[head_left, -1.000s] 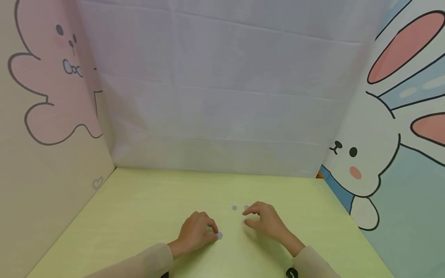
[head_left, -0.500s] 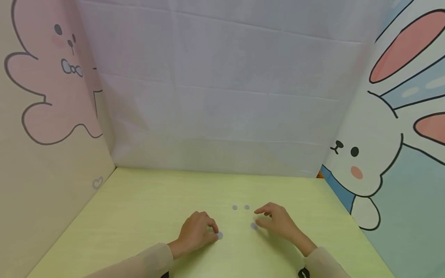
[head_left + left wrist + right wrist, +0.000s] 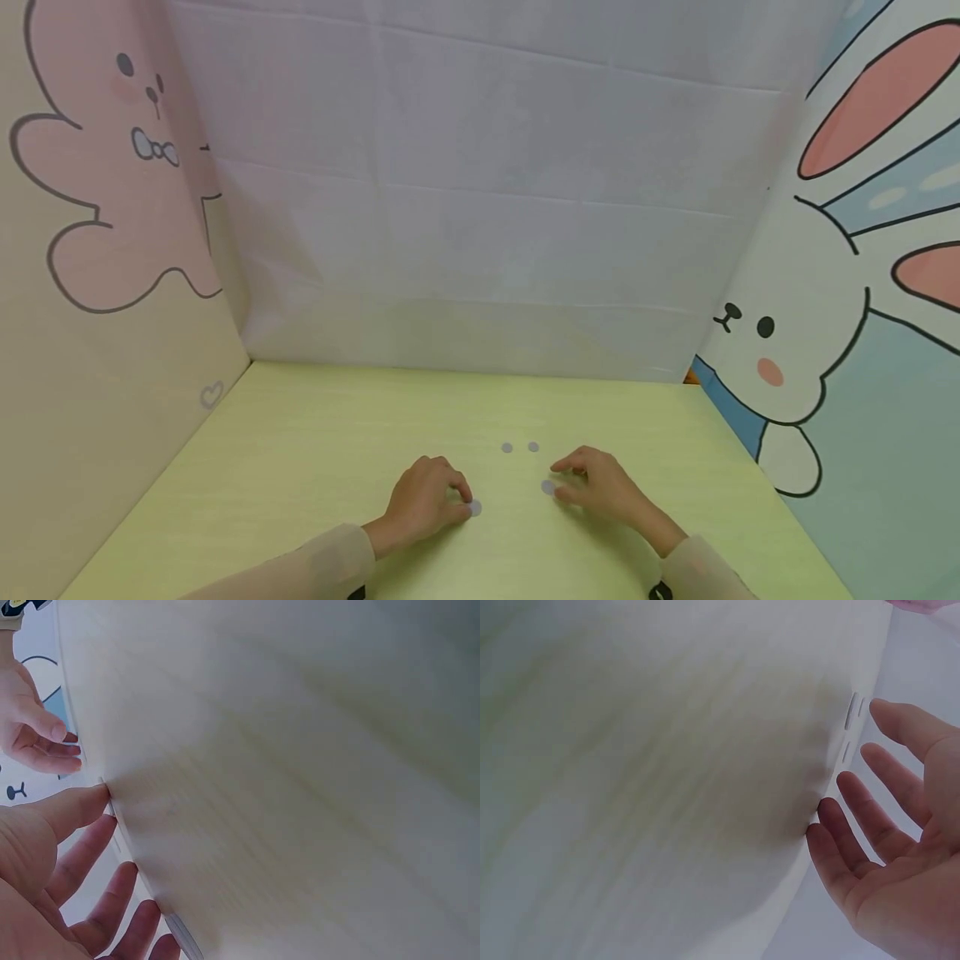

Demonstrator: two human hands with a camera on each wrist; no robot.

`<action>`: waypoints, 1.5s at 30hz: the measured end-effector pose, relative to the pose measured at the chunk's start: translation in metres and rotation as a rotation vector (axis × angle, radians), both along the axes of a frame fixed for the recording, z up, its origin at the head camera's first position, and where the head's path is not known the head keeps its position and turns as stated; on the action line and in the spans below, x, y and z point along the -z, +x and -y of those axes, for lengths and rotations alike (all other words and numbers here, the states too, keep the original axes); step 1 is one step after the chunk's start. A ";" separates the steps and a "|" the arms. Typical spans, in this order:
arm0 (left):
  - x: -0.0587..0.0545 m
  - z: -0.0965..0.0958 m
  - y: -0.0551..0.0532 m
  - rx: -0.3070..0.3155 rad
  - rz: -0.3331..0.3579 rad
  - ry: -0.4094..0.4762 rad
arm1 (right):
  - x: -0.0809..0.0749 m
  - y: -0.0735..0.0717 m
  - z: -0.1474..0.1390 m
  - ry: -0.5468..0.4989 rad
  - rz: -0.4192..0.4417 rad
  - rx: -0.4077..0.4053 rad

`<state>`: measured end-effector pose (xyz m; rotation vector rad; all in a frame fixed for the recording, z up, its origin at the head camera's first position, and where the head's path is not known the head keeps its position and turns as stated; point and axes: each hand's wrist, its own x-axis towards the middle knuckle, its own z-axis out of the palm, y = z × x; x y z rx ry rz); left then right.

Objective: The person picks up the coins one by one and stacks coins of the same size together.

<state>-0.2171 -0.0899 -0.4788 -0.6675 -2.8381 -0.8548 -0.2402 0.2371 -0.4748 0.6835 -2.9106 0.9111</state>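
Several small, flat, pale-grey discs lie on the yellow tabletop. In the head view, my left hand (image 3: 427,500) pinches the near-left disc (image 3: 476,507) at its edge with thumb and index finger. My right hand (image 3: 600,483) hovers beside the near-right disc (image 3: 548,487), its thumb tip at that disc's edge and the index finger lifted clear. Fingers of the right hand (image 3: 892,832) look spread and relaxed in the right wrist view. Under the left hand (image 3: 67,877), the left wrist view shows another grey disc-like edge (image 3: 184,936) by the little finger, hidden from the head view.
Two more discs, one left (image 3: 507,447) and one right (image 3: 533,447), lie side by side farther back. A pale cloth wall (image 3: 480,208) rises behind the yellow tabletop (image 3: 337,425). Printed panels stand at left (image 3: 112,350) and right (image 3: 885,433).
My right hand has moved right and slightly nearer, leaving the near-right disc uncovered on the table, its thumb and index parted. The left hand has stayed at its disc.
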 end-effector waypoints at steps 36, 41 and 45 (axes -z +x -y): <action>-0.007 0.001 -0.007 0.006 0.003 -0.006 | -0.004 0.002 0.006 0.017 -0.036 0.011; -0.011 0.001 -0.007 0.007 -0.002 -0.016 | -0.007 0.002 0.008 0.021 -0.030 0.025; -0.012 0.002 -0.007 0.008 0.002 -0.022 | -0.009 0.003 0.010 0.018 -0.022 0.038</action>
